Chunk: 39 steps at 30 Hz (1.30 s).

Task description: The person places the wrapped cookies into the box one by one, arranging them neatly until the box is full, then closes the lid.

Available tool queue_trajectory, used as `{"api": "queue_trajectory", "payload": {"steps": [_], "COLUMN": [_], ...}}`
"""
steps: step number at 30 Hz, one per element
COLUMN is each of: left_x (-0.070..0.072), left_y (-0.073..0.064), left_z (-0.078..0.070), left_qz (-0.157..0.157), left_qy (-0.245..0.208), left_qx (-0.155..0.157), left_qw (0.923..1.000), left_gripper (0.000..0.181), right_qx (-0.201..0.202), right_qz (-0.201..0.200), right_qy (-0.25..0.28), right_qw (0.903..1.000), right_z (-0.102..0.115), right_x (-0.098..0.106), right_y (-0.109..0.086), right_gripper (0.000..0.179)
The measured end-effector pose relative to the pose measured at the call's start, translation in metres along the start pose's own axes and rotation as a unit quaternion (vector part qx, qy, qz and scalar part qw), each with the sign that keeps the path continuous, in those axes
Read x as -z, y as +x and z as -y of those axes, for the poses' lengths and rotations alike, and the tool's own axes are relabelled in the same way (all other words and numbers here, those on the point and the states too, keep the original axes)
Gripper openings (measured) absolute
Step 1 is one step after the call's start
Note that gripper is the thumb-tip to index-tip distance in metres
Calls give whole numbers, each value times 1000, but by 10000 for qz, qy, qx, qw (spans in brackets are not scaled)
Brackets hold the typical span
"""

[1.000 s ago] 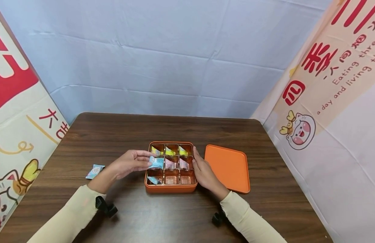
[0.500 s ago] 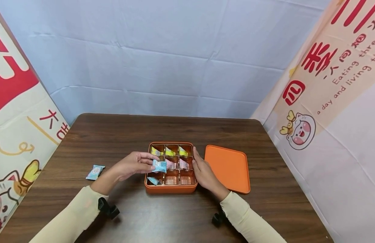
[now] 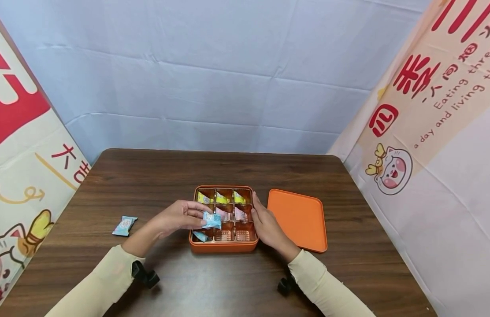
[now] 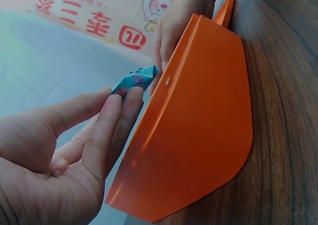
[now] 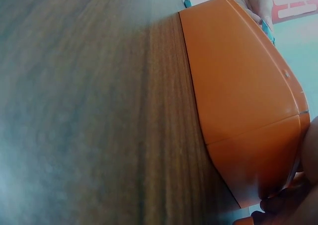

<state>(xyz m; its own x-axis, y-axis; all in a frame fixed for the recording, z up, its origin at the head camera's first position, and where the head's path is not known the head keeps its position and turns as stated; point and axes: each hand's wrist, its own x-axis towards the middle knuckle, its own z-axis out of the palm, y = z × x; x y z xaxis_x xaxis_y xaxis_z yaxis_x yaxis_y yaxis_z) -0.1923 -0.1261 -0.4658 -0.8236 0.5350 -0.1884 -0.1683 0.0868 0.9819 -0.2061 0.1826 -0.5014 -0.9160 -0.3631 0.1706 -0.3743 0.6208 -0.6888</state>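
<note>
My left hand (image 3: 185, 215) pinches a blue wrapped candy (image 3: 212, 220) between thumb and fingertips, just above the orange box (image 3: 224, 248). In the left wrist view this candy (image 4: 135, 80) is held up by the box's rim. The box has a brown divided insert. Yellow packets (image 3: 222, 198) stand in the back row, and pink packets (image 3: 240, 215) in the middle row. Another blue packet (image 3: 200, 236) leans in the front left compartment; the other two front ones show bare bottoms. My left hand partly covers the middle left compartment. My right hand (image 3: 269, 224) rests along the box's right side, fingers extended.
An orange lid (image 3: 298, 220) lies flat to the right of the box. One more blue packet (image 3: 124, 225) lies on the wooden table (image 3: 169, 171) at the left. Pale cloth walls (image 3: 213, 75) stand behind and beside the table.
My left hand has moved right and toward the front of the box with the blue candy, from the middle left compartment to nearer the front middle one. My right hand has stayed put.
</note>
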Motion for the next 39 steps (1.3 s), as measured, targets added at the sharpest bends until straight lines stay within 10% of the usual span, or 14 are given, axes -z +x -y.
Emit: {"api": "queue_trajectory", "payload": {"steps": [39], "left_x": [-17], "left_y": [8], "left_z": [-7], "left_qz": [74], "left_qy": [892], "left_qx": [-85], "left_qw": [9960], "left_gripper": [34], "right_qx": [-16], "right_qz": [52], "right_qy": [24], "right_qw": [10000], "right_z": [-1], "right_x": [1], "right_y": [0], "right_gripper": [57]}}
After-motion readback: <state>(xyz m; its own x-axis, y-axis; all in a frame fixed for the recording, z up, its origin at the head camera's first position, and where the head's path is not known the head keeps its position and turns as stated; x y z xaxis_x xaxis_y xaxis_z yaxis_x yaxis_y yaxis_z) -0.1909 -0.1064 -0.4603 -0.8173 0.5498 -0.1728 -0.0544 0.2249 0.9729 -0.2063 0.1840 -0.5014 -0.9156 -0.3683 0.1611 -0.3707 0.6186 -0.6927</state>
